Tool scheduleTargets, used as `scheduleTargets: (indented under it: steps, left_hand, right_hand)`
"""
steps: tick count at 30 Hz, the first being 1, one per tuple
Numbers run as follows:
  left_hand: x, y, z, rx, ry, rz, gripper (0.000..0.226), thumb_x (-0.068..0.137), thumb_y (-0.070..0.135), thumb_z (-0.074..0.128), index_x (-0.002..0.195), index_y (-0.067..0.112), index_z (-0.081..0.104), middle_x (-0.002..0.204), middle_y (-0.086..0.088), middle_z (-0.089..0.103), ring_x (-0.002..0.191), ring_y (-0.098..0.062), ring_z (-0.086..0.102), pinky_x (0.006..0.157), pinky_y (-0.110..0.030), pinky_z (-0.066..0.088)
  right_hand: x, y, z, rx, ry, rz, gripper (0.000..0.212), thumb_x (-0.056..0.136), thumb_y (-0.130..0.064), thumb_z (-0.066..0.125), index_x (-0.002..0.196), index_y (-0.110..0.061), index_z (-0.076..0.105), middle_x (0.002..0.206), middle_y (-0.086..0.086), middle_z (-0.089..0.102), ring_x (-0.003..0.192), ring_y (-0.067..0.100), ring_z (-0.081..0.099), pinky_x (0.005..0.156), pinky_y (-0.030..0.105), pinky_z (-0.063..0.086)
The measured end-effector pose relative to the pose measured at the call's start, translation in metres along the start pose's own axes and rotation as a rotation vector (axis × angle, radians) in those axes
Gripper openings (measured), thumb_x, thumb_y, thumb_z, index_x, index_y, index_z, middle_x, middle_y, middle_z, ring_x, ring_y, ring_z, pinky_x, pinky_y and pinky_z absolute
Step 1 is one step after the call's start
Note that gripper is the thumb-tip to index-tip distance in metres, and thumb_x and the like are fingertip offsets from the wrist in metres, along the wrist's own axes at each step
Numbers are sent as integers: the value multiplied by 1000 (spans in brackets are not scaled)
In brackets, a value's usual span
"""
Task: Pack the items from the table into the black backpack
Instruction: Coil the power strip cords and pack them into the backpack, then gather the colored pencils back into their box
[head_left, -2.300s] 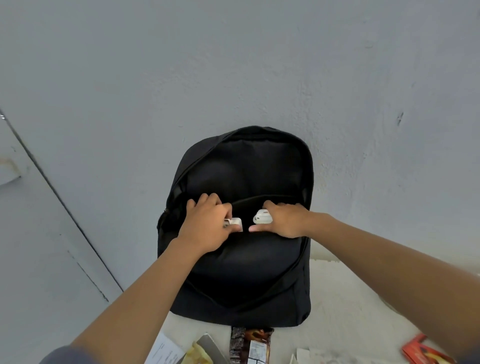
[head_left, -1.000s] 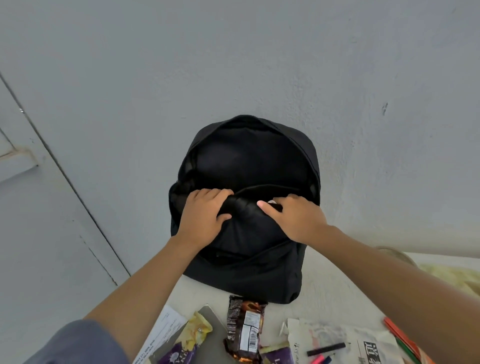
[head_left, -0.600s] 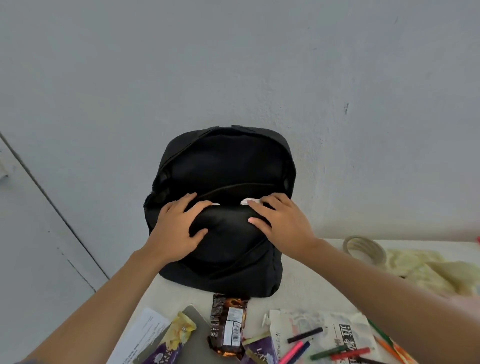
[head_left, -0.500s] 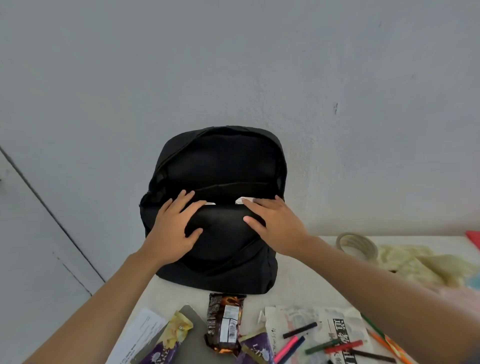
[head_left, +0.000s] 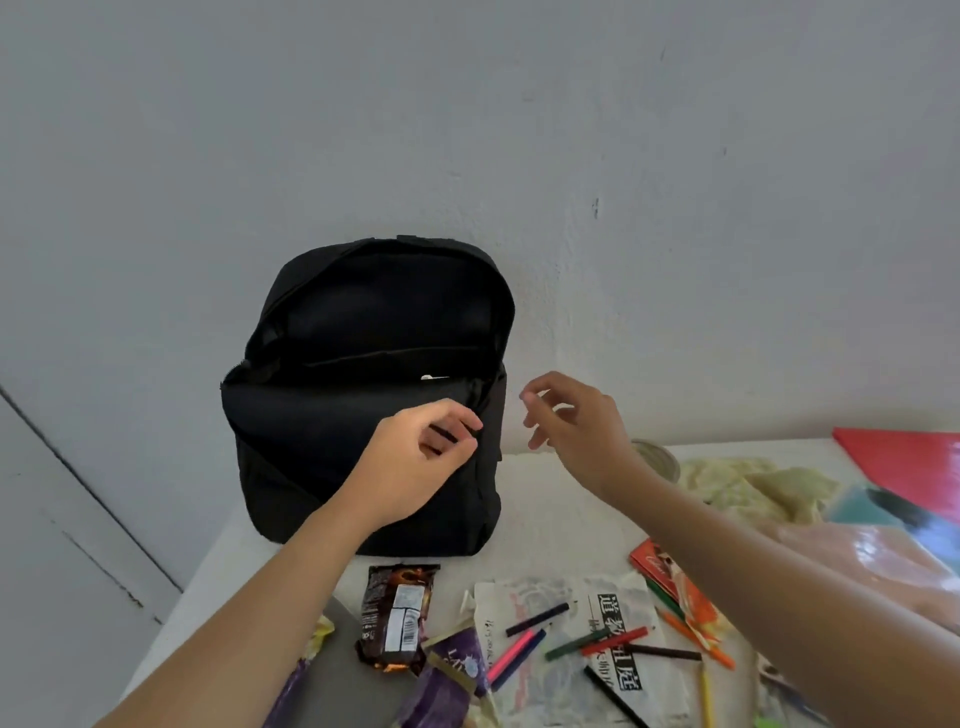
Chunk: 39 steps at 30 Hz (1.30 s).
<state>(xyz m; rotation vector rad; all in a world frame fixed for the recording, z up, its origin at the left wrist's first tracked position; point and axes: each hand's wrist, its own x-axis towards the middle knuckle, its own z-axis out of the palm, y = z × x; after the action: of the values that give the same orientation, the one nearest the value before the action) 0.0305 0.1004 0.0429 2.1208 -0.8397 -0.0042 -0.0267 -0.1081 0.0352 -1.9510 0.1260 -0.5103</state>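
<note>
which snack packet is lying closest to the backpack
The brown packet with the barcode label, just in front of the black backpack; the purple packets lie nearer the camera.

wall (head_left: 675, 130): pale grey, plain plaster, fills the whole upper frame. mark (head_left: 595, 208): small dark vertical scuff on the wall, right of centre. panel (head_left: 52, 571): grey, at lower left, bounded by a dark diagonal seam; paint chipped near the seam's lower end.
</note>
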Motion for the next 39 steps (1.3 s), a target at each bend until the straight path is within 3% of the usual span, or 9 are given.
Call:
scheduleTargets:
  steps: [7, 9, 12, 14, 21, 26, 29, 34, 39]
  left_hand:
    - [4, 10, 50, 46, 85, 67, 15, 93, 16, 72, 96, 31, 72, 95, 15, 68, 94, -6, 62, 77, -8, 45]
    - [14, 10, 48, 53, 160, 51, 15, 92, 15, 72, 94, 30, 72, 94, 16, 67, 93, -5, 62, 75, -8, 46]
    - [27, 12, 44, 80, 214, 16, 15, 93, 16, 70, 94, 30, 71, 93, 15, 68, 91, -4, 62, 75, -12, 44]
    - [32, 13, 48, 109, 180, -9, 13, 93, 18, 71, 98, 31, 70, 96, 14, 65, 94, -4, 61, 75, -12, 41]
    - [34, 14, 63, 203, 111, -63, 16, 93, 20, 73, 104, 31, 69, 101, 11, 61, 98, -5, 58, 75, -14, 40]
    - [36, 10, 56, 229, 124, -68, 17, 93, 21, 72, 105, 32, 68, 102, 12, 60, 98, -6, 59, 75, -18, 42]
    - [36, 7, 52, 240, 125, -49, 17, 93, 20, 72, 106, 31, 68, 103, 11, 61, 99, -6, 59, 75, -18, 43]
    - [38, -1, 29, 229, 220, 6, 18, 92, 18, 72, 106, 30, 69, 105, 14, 62, 101, -3, 59, 80, -18, 44]
    - [51, -14, -23, 256, 375, 27, 20, 93, 11, 70, 107, 25, 69, 104, 9, 63, 101, -7, 60, 85, -24, 49]
  right_hand:
    - [-13, 53, -57, -227, 100, 61, 13, 98, -22, 57, 88, -30, 60, 69, 0, 66, 60, 21, 65, 58, 38, 53]
    - [-6, 80, -68, -437, -20, 114, 8, 97, -24, 56, 103, -27, 61, 82, -3, 69, 76, 20, 66, 68, 37, 54]
    - [-2, 117, -72, -740, -194, 106, 32, 98, -31, 54, 127, -18, 57, 120, 0, 66, 114, 20, 58, 90, 33, 47]
    - [-5, 133, -71, -821, -277, 137, 39, 99, -37, 54, 130, -14, 55, 132, 6, 59, 123, 26, 53, 101, 39, 45]
    - [-1, 158, -83, -847, -308, 168, 28, 93, -44, 58, 110, -23, 64, 111, -1, 64, 104, 24, 61, 85, 38, 52]
    - [5, 144, -82, -944, -254, 118, 13, 102, -27, 42, 97, -20, 52, 101, -1, 55, 89, 22, 52, 80, 38, 31]
    - [7, 125, -72, -845, -104, 123, 16, 105, -24, 35, 103, -16, 48, 103, 0, 53, 82, 23, 50, 81, 39, 31]
    - [13, 65, -48, -361, 45, 132, 18, 107, -20, 31, 95, -15, 44, 94, -1, 49, 85, 23, 49, 81, 40, 40]
    - [22, -11, -34, -30, 58, 80, 24, 107, -22, 34, 91, -14, 49, 77, -4, 48, 65, 9, 41, 54, 15, 36]
